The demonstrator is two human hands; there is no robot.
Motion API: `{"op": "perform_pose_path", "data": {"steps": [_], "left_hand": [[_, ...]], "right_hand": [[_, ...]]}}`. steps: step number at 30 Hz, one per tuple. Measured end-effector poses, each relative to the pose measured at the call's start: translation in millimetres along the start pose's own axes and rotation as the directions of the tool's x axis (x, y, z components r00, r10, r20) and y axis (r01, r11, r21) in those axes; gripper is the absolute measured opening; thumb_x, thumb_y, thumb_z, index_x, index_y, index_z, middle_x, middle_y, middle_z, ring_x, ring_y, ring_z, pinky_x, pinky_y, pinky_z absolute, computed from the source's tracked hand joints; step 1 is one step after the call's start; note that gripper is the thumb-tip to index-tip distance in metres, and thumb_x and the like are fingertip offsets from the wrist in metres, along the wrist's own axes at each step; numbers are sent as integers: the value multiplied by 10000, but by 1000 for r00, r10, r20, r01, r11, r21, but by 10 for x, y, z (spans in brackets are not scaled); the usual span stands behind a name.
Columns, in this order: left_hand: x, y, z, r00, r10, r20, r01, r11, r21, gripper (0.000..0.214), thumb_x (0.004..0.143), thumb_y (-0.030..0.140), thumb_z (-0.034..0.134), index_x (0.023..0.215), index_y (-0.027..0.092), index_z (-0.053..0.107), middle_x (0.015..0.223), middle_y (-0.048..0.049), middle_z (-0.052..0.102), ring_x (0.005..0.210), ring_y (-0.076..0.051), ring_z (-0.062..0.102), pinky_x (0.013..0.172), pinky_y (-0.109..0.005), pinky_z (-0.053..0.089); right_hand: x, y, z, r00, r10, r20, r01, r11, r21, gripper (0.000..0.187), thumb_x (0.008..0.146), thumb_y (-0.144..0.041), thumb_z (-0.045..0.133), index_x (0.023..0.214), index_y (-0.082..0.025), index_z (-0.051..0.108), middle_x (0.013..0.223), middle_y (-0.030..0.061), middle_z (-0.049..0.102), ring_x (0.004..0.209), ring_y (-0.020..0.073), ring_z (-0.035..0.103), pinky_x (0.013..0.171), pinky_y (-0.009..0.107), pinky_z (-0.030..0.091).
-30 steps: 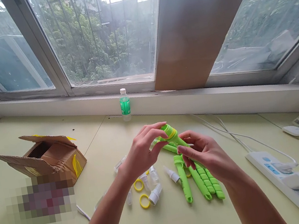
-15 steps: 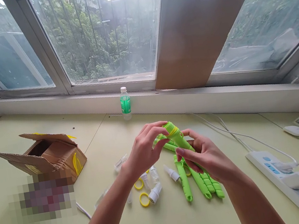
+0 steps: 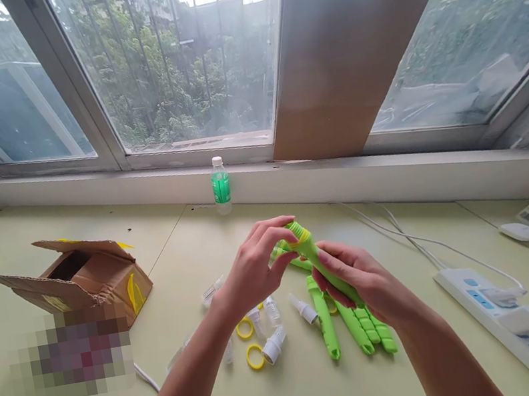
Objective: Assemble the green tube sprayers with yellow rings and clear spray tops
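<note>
My right hand [image 3: 358, 273] is wrapped round a green plastic tube [image 3: 331, 275], held tilted above the table with its threaded end up and to the left. A yellow ring [image 3: 304, 238] sits round the neck just below the thread. Thumb and fingers of my left hand [image 3: 267, 258] are closed at this ring; the exact contact is partly hidden. Under my hands lie several more green tubes [image 3: 325, 323]. Left of them are white nozzle-like pieces [image 3: 273, 345], clear plastic pieces [image 3: 272, 311] and loose yellow rings [image 3: 255, 357].
An open cardboard box [image 3: 105, 278] stands at the left, with a blurred patch in front. A bottle with a green label [image 3: 221, 188] stands by the window ledge. On the right are a white power strip [image 3: 497, 314] with plugs and cables [image 3: 413, 237], and a white flat device [image 3: 521, 231].
The green tube has turned in my hands, and my right fingers have closed further round its body. My left hand stays at the threaded end. The view has shifted slightly.
</note>
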State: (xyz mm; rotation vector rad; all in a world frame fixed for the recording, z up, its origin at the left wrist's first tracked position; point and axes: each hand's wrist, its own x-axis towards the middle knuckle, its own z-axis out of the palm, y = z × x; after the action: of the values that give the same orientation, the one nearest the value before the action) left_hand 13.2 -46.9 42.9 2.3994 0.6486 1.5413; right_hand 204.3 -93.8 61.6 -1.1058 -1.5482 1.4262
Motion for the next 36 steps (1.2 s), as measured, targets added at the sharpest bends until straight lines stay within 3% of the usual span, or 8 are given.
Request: {"op": "perform_pose_path", "data": {"steps": [5,8,12,19,24,28,32,36], "left_hand": [[10,-12,-22,999,29,-33,-29,999,-25,105,869,138,600,948,189,553,1187,-95,642,1046,-188,613,864,-379,533],[18,7,-34,998,33,-49,-34,999,-19,110,862,153,616,948,191,560,1171,-95,646,1038,-191,617,864,-379,531],[11,28,-35,1000,28,8,-29,999,19,157,871,167,604,1017,199,555,1219,-109,605,1099,-202,588,895,-379,522],[-8,11,17,998,56,-16,-56,997,47,115,876,145,588,973,192,549,1195,-106,627,1060,-194,607,861,-361,531],[-1,18,11,997,64,-30,-64,998,29,140,864,143,607,979,191,542,1197,-102,630,1055,-193,610,858,-362,532],[-4,14,3,998,52,-23,-51,997,52,105,885,142,566,974,194,543,1195,-107,628,1058,-196,606,841,-364,532],[0,16,10,997,60,-44,-57,996,73,66,881,167,585,931,193,550,1157,-95,646,1024,-189,616,830,-355,534],[5,38,16,997,68,-36,-64,994,92,73,867,214,618,901,188,558,1162,-104,640,1019,-198,622,830,-356,537]], "right_hand": [[-37,-62,23,999,44,-25,-44,999,-4,370,838,-436,667,1064,-236,453,686,-43,570,391,54,391,370,191,278],[-40,-75,14,1000,9,-26,-9,1000,3,294,862,-444,633,990,-226,483,771,-17,577,426,71,462,378,210,326],[-13,-37,-24,998,-53,-22,53,999,6,250,911,-443,562,1002,-211,551,776,6,579,547,111,513,505,257,424],[-32,-53,1,1000,2,18,-2,1000,8,348,936,-509,468,964,-173,557,665,5,570,399,65,366,386,230,238],[-50,-85,28,999,32,3,-32,999,-9,369,844,-420,664,1072,-229,447,691,-27,605,393,51,380,384,196,280],[-34,-44,-13,1000,-3,-14,3,1000,-3,291,877,-449,607,1007,-217,489,754,5,618,425,80,468,365,207,312],[-20,14,-72,998,-59,-5,59,998,-21,260,904,-456,562,975,-207,554,814,31,611,532,113,528,463,251,419],[-39,-8,-74,998,-41,44,41,999,6,295,946,-467,475,878,-191,552,745,12,550,491,89,453,442,241,346]]}}
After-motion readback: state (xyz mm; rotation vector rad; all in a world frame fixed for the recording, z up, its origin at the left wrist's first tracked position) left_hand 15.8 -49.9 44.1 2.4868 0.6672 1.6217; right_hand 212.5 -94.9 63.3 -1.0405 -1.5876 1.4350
